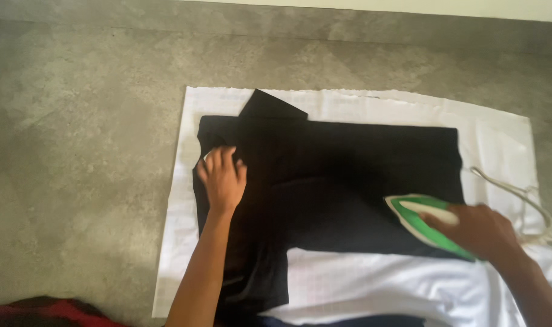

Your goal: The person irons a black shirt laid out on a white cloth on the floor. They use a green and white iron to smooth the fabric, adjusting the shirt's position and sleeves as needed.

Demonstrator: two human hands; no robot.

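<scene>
Red cloth nearest; left hand spread flat on black shirt; right hand gripping green iron.

The right hand covers the handle and rear of the green and white iron, so its back end and the spot where the white cord joins cannot be seen, and the cord runs off the right edge. The black T-shirt and white cloth are cut off below. A red and black fabric in the bottom left corner is too cropped to identify.
</scene>
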